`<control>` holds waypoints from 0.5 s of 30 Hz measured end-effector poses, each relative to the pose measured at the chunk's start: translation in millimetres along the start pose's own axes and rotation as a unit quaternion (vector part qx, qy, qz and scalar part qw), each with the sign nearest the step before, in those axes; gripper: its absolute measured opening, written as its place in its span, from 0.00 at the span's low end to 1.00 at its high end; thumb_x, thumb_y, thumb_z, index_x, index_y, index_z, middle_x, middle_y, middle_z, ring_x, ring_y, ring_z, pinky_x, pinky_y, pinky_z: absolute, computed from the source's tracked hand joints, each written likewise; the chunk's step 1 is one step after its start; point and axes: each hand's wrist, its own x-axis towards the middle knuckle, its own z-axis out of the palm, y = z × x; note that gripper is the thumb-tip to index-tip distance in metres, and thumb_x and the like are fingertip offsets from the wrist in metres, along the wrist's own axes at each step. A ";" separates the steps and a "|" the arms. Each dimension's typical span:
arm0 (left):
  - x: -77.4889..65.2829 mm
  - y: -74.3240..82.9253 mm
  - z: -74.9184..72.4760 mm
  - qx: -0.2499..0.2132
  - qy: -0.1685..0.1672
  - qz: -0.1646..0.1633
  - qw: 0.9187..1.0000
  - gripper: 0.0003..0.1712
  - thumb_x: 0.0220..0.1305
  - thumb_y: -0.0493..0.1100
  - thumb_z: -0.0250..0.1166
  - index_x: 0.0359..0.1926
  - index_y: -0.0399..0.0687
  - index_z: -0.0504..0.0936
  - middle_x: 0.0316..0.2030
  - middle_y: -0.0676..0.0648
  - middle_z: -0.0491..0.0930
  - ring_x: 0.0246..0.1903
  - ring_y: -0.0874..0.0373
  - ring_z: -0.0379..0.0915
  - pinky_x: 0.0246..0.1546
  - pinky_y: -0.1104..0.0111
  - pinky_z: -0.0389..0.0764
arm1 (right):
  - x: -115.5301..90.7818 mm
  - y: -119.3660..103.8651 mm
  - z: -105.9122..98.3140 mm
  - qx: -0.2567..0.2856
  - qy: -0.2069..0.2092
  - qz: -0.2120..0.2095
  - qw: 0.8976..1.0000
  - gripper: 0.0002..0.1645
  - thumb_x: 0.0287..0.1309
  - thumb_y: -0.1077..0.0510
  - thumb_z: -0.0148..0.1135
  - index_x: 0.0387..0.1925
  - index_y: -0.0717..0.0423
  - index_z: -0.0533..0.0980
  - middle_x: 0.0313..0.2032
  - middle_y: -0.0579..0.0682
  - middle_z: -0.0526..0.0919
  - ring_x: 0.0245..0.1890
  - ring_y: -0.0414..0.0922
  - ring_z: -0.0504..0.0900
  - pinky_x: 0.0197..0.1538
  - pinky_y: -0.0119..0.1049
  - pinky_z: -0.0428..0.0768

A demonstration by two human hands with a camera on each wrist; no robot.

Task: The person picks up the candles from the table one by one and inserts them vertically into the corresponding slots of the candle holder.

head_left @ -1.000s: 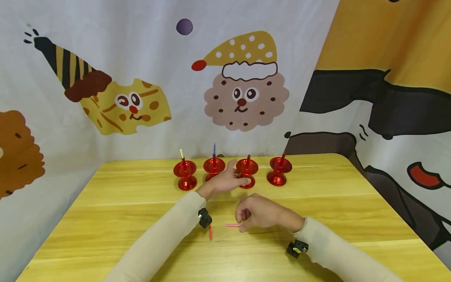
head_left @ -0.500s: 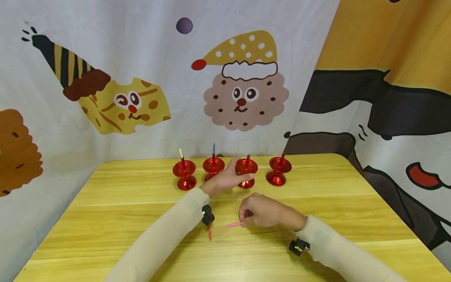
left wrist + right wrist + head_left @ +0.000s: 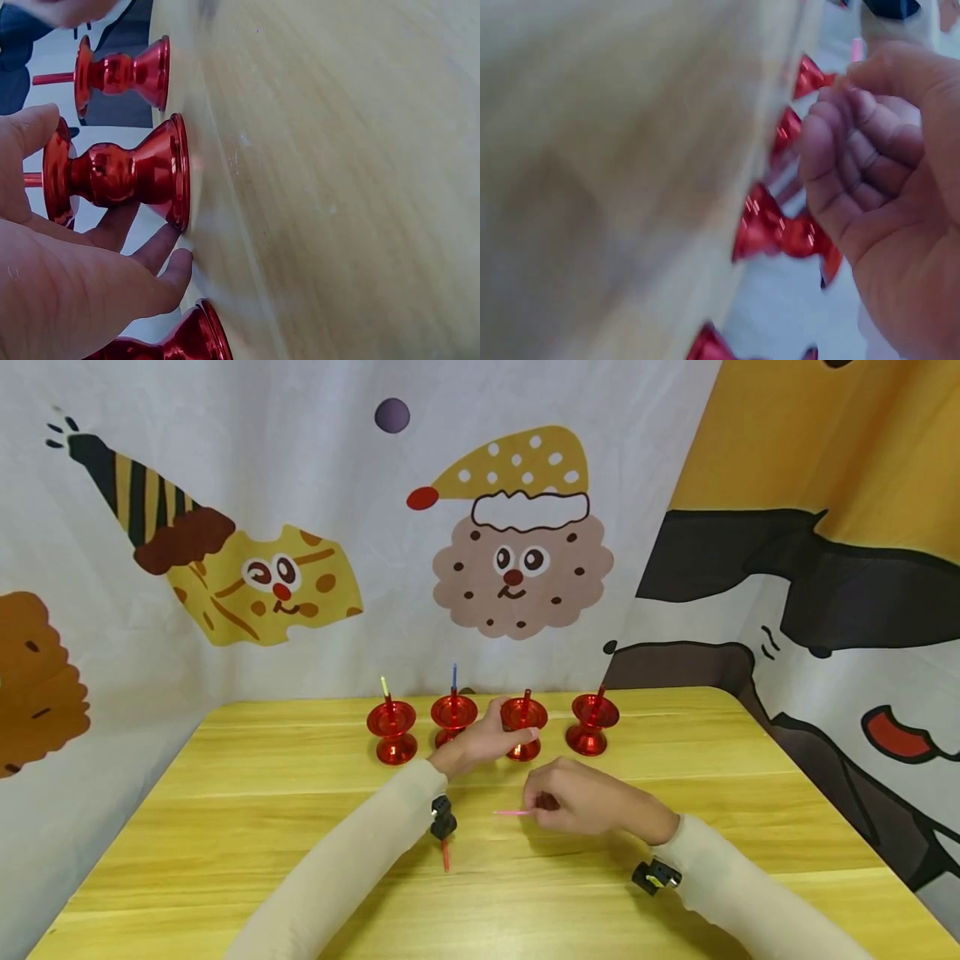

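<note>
Several shiny red candle holders stand in a row near the back of the wooden table. My left hand point(image 3: 483, 745) reaches to the third candle holder point(image 3: 112, 176) from the left. In the left wrist view, its thumb lies at the cup's rim while the other fingers curve behind the stem and base. Between thumb and forefinger, my right hand point(image 3: 588, 797) pinches a thin pink candle point(image 3: 512, 812), which points left over the table in front of that holder. A bare red peg point(image 3: 527, 697) rises from the holder's cup.
The leftmost holder point(image 3: 395, 748) bears a yellow candle point(image 3: 385, 686), and the second has a blue candle point(image 3: 454, 677). At far right stands another holder point(image 3: 587, 741) with a bare peg. A red candle point(image 3: 446, 857) lies near my left wrist. A printed curtain point(image 3: 300, 460) hangs behind the table.
My right hand has lifted the pink candle and moved it away from me and slightly right. My left hand has closed further around the third holder, its thumb shifting up toward the cup.
</note>
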 end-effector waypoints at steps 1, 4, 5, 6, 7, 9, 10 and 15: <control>-0.1 0.2 0.3 0.002 0.002 -0.002 1.000 0.56 0.76 0.60 0.70 0.88 0.48 0.46 0.79 0.33 0.65 0.77 0.40 0.64 0.76 0.45 0.66 | -1.3 2.2 -3.9 -0.003 0.014 -0.005 1.000 0.08 0.62 0.68 0.68 0.34 0.52 0.85 0.29 0.34 0.79 0.28 0.31 0.75 0.32 0.27 0.77; -0.1 0.7 0.6 0.007 0.001 -0.006 1.000 0.56 0.77 0.61 0.69 0.88 0.48 0.45 0.79 0.32 0.65 0.77 0.39 0.64 0.76 0.43 0.65 | -4.3 9.0 -15.1 -0.014 0.061 -0.008 0.998 0.09 0.64 0.68 0.67 0.34 0.50 0.82 0.30 0.34 0.77 0.29 0.34 0.76 0.33 0.31 0.79; -0.2 0.8 0.6 0.006 0.000 -0.007 1.000 0.56 0.77 0.61 0.68 0.88 0.48 0.45 0.79 0.32 0.65 0.77 0.38 0.63 0.77 0.43 0.64 | -4.8 10.8 -18.4 -0.014 0.079 -0.004 0.997 0.10 0.66 0.68 0.66 0.34 0.50 0.81 0.30 0.34 0.77 0.29 0.34 0.76 0.32 0.32 0.79; -0.5 0.9 0.5 0.007 -0.001 -0.009 1.000 0.57 0.77 0.61 0.68 0.89 0.49 0.44 0.80 0.32 0.64 0.78 0.38 0.63 0.77 0.42 0.64 | -5.3 12.6 -21.1 -0.014 0.095 0.000 0.995 0.10 0.68 0.68 0.66 0.35 0.50 0.80 0.30 0.34 0.76 0.29 0.34 0.75 0.32 0.32 0.78; -1.3 1.2 0.5 0.009 0.000 -0.011 1.000 0.57 0.77 0.62 0.68 0.89 0.49 0.44 0.80 0.32 0.64 0.77 0.37 0.63 0.76 0.41 0.64 | -5.6 14.4 -23.5 -0.012 0.111 0.005 0.994 0.10 0.70 0.68 0.65 0.36 0.50 0.80 0.30 0.34 0.76 0.29 0.33 0.74 0.31 0.33 0.78; -2.1 1.6 0.4 0.006 -0.004 -0.010 1.000 0.57 0.77 0.62 0.68 0.89 0.48 0.43 0.81 0.32 0.63 0.78 0.37 0.62 0.77 0.40 0.63 | -5.3 18.0 -26.6 -0.002 0.141 0.023 0.990 0.09 0.73 0.69 0.64 0.37 0.52 0.79 0.29 0.35 0.76 0.27 0.33 0.72 0.28 0.32 0.75; -2.6 1.9 0.3 0.005 -0.006 -0.008 1.000 0.57 0.77 0.62 0.68 0.89 0.47 0.43 0.81 0.32 0.62 0.78 0.37 0.62 0.77 0.40 0.63 | -4.9 19.8 -27.7 0.007 0.153 0.033 0.988 0.09 0.74 0.69 0.63 0.38 0.53 0.79 0.29 0.35 0.76 0.26 0.33 0.71 0.27 0.32 0.74; -1.9 2.6 0.5 0.004 -0.011 -0.007 1.000 0.55 0.78 0.59 0.66 0.87 0.44 0.44 0.79 0.34 0.64 0.77 0.40 0.63 0.77 0.43 0.64 | 1.2 28.5 -29.6 0.039 0.199 0.083 0.976 0.09 0.80 0.68 0.56 0.40 0.55 0.77 0.26 0.39 0.80 0.22 0.36 0.72 0.25 0.32 0.71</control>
